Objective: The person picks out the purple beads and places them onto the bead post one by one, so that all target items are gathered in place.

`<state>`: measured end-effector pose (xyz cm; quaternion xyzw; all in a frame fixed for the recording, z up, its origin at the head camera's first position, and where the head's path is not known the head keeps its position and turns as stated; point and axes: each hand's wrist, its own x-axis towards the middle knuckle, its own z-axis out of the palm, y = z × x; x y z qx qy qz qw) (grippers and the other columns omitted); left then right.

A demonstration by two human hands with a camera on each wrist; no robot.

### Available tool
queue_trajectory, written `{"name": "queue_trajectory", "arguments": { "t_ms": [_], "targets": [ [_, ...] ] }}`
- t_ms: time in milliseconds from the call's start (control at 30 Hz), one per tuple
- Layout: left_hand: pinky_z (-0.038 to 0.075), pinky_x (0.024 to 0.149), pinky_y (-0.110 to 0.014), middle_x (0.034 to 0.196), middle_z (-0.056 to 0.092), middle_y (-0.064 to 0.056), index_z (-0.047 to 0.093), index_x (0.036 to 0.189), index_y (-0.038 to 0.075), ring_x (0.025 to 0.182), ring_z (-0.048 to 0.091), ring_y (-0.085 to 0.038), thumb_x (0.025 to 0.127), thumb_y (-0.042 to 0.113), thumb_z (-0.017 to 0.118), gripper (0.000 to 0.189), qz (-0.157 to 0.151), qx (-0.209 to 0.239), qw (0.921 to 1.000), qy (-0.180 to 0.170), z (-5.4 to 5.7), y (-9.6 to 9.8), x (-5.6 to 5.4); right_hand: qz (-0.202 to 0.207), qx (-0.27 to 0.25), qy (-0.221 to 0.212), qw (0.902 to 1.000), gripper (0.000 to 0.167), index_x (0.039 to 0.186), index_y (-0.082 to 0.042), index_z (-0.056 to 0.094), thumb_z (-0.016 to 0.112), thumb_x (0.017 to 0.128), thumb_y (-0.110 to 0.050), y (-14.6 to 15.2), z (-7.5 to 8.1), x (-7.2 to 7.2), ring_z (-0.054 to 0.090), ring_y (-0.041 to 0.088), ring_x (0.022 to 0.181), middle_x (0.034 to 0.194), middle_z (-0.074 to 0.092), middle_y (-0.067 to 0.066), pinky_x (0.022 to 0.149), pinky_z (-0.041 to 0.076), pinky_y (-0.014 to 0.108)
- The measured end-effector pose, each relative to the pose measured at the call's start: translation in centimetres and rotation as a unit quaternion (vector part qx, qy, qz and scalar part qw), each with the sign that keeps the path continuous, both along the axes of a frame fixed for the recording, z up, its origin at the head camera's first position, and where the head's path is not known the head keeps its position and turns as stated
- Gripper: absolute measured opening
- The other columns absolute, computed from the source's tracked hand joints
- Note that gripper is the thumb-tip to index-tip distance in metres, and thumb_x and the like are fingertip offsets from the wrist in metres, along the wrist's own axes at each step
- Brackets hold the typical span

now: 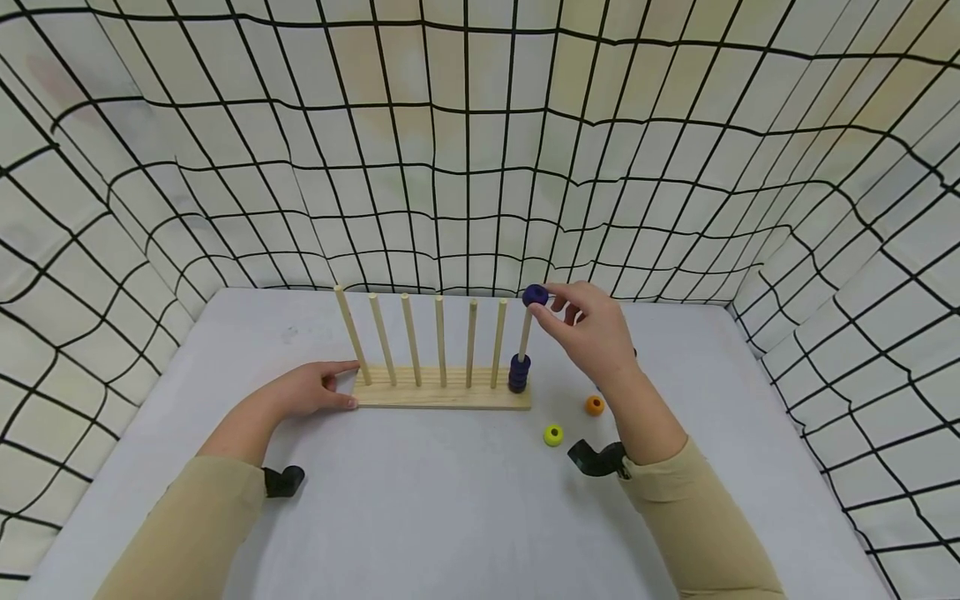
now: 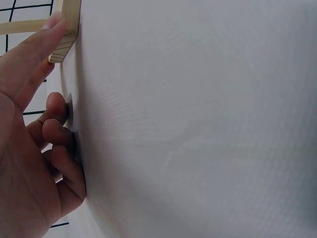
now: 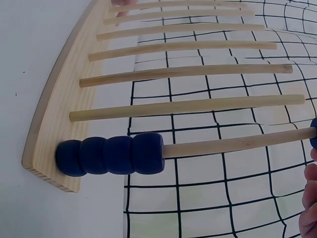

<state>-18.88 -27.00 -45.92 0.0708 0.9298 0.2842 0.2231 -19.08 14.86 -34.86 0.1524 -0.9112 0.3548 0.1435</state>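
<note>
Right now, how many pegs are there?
7: six bare pegs in a row along the base, and one peg at its right end, threaded through four blue beads. None looks hidden.

Left hand [image 2: 22, 144], thumb and 1 fingertip at a wooden base [image 2: 72, 22].

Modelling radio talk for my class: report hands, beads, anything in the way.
Left hand gripping wooden peg rack. Right hand pinching navy bead at tip of rightmost peg. Four navy beads stacked below. No visible obstruction.
</note>
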Motion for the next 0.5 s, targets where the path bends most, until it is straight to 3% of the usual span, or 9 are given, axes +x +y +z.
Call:
{"name": "queue_trajectory", "arguments": {
  "t_ms": [500],
  "targets": [
    [0.033, 0.064, -0.034, 0.080, 0.045, -0.004, 0.044, 0.150, 0.008, 0.071, 0.041, -0.019, 0.086, 0.038, 0.077, 0.078, 0.001, -0.001, 1.0000, 0.002, 0.05, 0.02, 0.09, 0.002, 0.012, -0.022, 0.9997, 0.043, 0.127, -0.016, 0.069, 0.068, 0.093, -0.042, -0.32, -0.52, -0.05, 0.052, 0.018, 0.078, 0.096, 0.062, 0.004, 0.062, 0.041, 0.034]
  ]
}}
